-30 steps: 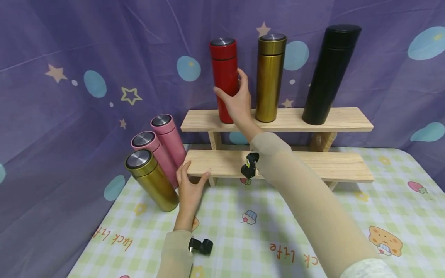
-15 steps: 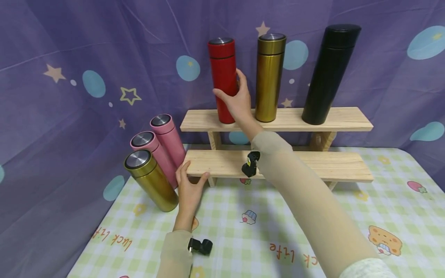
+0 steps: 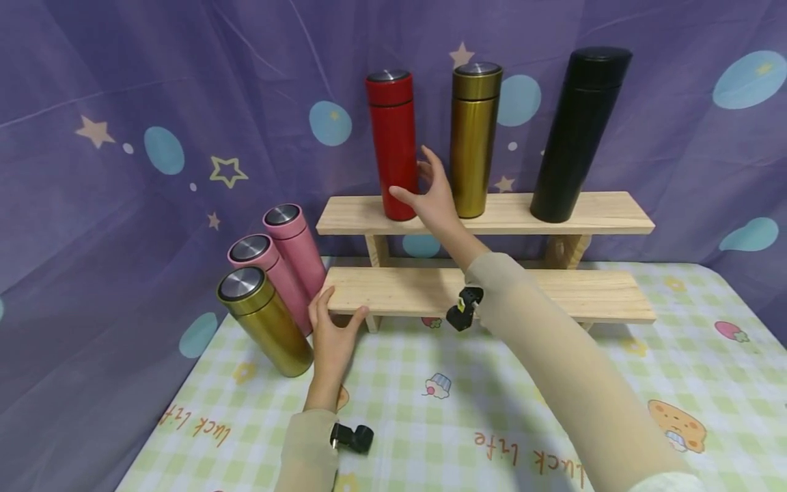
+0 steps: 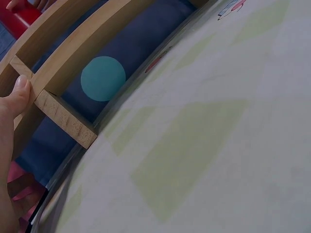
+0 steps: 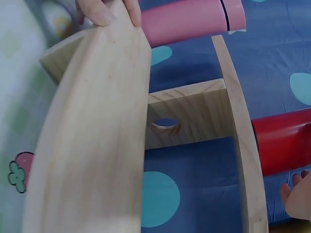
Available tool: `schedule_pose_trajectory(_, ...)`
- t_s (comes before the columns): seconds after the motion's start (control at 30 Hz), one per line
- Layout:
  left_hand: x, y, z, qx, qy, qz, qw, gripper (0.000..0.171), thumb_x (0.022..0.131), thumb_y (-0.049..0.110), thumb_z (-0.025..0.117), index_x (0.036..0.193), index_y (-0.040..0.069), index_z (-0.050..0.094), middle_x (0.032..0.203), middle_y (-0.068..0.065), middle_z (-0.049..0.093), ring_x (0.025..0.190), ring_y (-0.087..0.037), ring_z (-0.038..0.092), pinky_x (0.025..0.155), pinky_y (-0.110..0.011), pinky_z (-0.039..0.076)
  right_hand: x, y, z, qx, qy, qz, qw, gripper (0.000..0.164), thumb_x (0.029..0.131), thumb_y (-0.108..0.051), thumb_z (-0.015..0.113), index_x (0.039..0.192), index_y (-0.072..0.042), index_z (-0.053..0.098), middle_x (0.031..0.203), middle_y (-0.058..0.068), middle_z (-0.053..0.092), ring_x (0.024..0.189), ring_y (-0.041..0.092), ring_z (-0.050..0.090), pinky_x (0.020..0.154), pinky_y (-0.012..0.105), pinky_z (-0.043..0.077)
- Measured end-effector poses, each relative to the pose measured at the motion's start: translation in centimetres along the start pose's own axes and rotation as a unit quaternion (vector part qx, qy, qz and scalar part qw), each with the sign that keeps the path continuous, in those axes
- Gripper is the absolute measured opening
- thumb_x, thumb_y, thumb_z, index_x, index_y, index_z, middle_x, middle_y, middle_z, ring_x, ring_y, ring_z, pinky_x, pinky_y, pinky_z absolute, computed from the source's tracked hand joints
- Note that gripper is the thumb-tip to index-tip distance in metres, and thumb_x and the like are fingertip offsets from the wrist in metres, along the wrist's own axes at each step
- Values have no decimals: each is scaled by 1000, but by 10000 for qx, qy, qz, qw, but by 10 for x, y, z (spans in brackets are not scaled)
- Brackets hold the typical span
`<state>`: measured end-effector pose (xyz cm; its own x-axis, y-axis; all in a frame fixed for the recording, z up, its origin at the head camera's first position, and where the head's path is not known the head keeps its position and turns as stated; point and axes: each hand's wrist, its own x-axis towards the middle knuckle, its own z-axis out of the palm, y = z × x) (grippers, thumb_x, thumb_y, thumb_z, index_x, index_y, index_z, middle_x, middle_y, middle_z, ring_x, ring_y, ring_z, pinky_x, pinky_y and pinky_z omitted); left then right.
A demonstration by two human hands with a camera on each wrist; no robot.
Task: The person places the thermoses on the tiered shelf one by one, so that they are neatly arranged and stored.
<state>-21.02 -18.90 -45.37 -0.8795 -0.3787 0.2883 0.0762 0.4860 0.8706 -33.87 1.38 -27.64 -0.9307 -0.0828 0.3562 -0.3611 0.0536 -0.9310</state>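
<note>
On the upper board of a two-tier wooden display shelf (image 3: pixel 381 290), a red thermos bottle (image 3: pixel 393 137) stands upright at the left. My right hand (image 3: pixel 436 198) is just beside its lower right side, fingers loosely spread, the thumb overlapping the bottle in the head view. The right wrist view shows a gap between this hand's fingers and the red bottle. My left hand (image 3: pixel 333 342) grips the left end of the lower board, thumb (image 4: pixel 20 90) on its front edge and fingers at the end. A gold thermos bottle (image 3: pixel 476 137) stands right of my right hand.
A tall black thermos bottle (image 3: pixel 578 137) leans right in view on the upper board. Left of the shelf, two pink thermos bottles (image 3: pixel 298 246) and a shorter gold bottle (image 3: pixel 270 328) stand on the checked tablecloth (image 3: pixel 393 410). A purple patterned curtain (image 3: pixel 246 82) hangs behind.
My right hand has let go of the red bottle and moved down and right, off its side. The red bottle stays on the upper board. The left hand keeps its hold.
</note>
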Motion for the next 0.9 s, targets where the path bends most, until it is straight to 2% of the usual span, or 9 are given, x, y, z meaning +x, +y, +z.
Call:
schedule_pose_trajectory(0.27, -1, 0, 2, -35, 4, 57, 10000, 82, 83, 49, 77, 149, 19, 38, 153, -5, 28, 137, -34, 37, 109, -51, 33, -24, 9, -15, -16, -104, -120, 9999, 80, 91, -26, 73, 156, -16, 28, 152, 7, 39, 137, 20, 37, 112, 41, 31)
schedule_pose_trajectory(0.43, 0, 1, 1, -26, -54, 25, 10000, 82, 83, 49, 77, 149, 19, 38, 153, -6, 26, 138, -34, 36, 109, -52, 33, -39, 12, -20, 159, -279, -235, 9992, 72, 94, -23, 70, 155, -16, 32, 152, 10, 40, 139, 23, 37, 112, 41, 30)
schedule_pose_trajectory(0.63, 2, 3, -2, 12, -17, 32, 10000, 82, 83, 46, 78, 149, 18, 37, 152, -7, 27, 138, -34, 35, 110, -51, 32, -61, 14, -25, 520, -297, -241, 9979, 66, 95, -19, 68, 153, -15, 36, 149, 12, 44, 137, 25, 39, 111, 41, 33)
schedule_pose_trajectory(0.9, 0, 3, 0, -24, -31, 1, 10000, 81, 84, 45, 78, 149, 17, 37, 152, -6, 27, 138, -34, 36, 111, -48, 31, -95, 21, -40, 433, -251, -417, 9979, 56, 99, -13, 61, 150, -8, 39, 145, 19, 47, 132, 24, 45, 110, 41, 34)
